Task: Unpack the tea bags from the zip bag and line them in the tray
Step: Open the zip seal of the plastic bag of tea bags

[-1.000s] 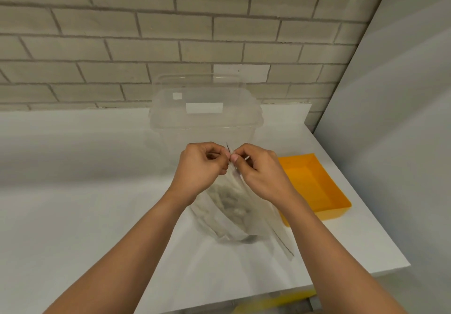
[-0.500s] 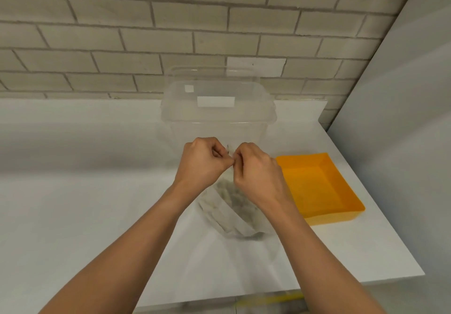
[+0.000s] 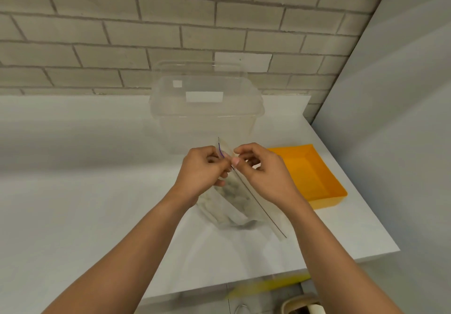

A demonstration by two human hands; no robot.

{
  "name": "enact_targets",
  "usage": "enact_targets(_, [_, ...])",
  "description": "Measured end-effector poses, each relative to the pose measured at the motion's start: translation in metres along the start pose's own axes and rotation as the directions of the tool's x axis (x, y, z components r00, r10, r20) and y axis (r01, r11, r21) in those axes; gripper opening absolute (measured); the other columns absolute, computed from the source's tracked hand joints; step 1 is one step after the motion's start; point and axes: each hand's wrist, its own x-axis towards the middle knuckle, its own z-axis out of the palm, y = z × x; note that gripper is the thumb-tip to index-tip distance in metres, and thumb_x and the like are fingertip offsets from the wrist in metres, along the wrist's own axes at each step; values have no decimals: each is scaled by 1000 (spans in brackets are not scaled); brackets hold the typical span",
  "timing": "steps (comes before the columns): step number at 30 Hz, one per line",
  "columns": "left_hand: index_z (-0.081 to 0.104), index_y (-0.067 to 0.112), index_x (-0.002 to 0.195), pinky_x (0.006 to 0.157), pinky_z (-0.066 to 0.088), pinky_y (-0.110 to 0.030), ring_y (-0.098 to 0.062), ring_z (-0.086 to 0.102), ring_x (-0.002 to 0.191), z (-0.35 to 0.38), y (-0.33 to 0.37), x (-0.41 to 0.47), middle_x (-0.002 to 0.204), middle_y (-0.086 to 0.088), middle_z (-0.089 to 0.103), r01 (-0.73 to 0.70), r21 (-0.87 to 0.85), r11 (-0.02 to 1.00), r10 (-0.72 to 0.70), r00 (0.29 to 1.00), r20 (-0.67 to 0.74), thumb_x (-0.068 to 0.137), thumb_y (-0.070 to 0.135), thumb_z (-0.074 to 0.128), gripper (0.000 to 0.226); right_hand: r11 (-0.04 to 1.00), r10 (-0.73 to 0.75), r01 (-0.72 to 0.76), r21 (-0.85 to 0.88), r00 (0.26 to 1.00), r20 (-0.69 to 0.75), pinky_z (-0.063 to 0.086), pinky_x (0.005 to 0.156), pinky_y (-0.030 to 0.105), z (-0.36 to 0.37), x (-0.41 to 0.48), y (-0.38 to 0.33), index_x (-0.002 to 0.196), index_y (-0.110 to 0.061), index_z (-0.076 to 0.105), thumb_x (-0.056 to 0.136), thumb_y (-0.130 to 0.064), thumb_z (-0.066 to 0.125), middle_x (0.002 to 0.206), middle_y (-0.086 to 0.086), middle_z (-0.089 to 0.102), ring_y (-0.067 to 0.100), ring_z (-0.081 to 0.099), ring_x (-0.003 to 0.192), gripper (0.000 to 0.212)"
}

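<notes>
Where fingers [image 3: 236, 160] pinch, zip bag [image 3: 230, 207], perhaps open

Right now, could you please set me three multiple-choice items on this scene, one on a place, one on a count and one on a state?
1. Where does the orange tray lie from the zip bag? A. left of it B. right of it C. under it
2. How many tea bags lie in the tray? A. none B. two C. five
3. What holds the zip bag's top edge? A. one hand alone B. both hands C. nothing
1 B: the tray sits right of the bag on the white table. 2 A: its floor shows bare orange. 3 B: the left hand and the right hand each pinch that edge.
</notes>
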Motion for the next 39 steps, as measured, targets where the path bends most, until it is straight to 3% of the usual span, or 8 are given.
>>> enact_targets(6, [73,0,86,60,58,-25,-16,65,62,-3,-4,-5,68,-10,65,-65,57,996,64,998,19,88,7,72,7,966,-65,71,-250,997,31,42,66,12,4,-20,3,91,-27,73,94,-24,66,88,-16,66,1,61,80,8])
enact_targets(9, [72,4,79,61,60,-28,-15,58,56,-11,-5,-4,62,-8,58,-117,123,986,115,993,17,87,5,71,8,952,-12,-20,-305,995,-103,49,64,26,6,-22,0,91,-23,66,96,-18,59,85,-14,67,5,60,71,10])
enact_targets(14, [69,9,87,62,62,-32,-15,64,64,-21,-11,-7,69,-5,64,-55,-43,998,53,998,-42,87,13,80,12,982,83,-115,-151,976,-202,44,56,18,6,-31,-2,91,-23,58,101,-19,53,75,-6,72,2,63,68,12])
enact_targets(17, [64,6,93,66,64,-37,-17,69,70,-11,-16,-19,78,-7,70,85,-148,985,-70,992,102,87,31,84,32,992,97,-111,-62,976,-193,42,57,13,13,-37,-7,92,-25,57,104,-24,53,76,-10,74,-1,64,67,13])
enact_targets(21, [73,4,99,71,64,-37,-19,73,80,0,-25,-28,93,-10,78,126,-149,981,-91,971,222,91,25,80,23,993,113,-119,-18,976,-185,55,71,36,18,-44,-7,94,-28,58,102,-29,58,77,-15,75,6,68,74,8])
enact_targets(27, [72,8,87,64,58,-28,-15,71,75,-1,-26,-26,85,-9,79,94,-160,983,-59,976,210,92,16,77,10,972,58,-65,-224,998,-37,45,65,11,9,-60,0,92,-29,69,89,-40,77,90,-15,67,3,62,82,14])
enact_targets(33, [73,4,95,65,59,-29,-14,71,72,-5,-30,-27,79,-7,77,39,-110,993,-19,983,183,91,16,79,14,989,145,-145,-18,989,-11,50,69,21,8,-61,3,87,-24,75,93,-23,73,83,-13,72,5,63,75,6])
enact_targets(39, [71,3,96,62,62,-33,-16,64,68,-13,-33,-31,69,-3,67,52,-120,991,-42,995,88,92,11,74,9,984,102,-134,-117,965,-242,40,55,14,17,-59,4,93,-24,64,101,-24,61,77,-7,70,9,61,68,9])
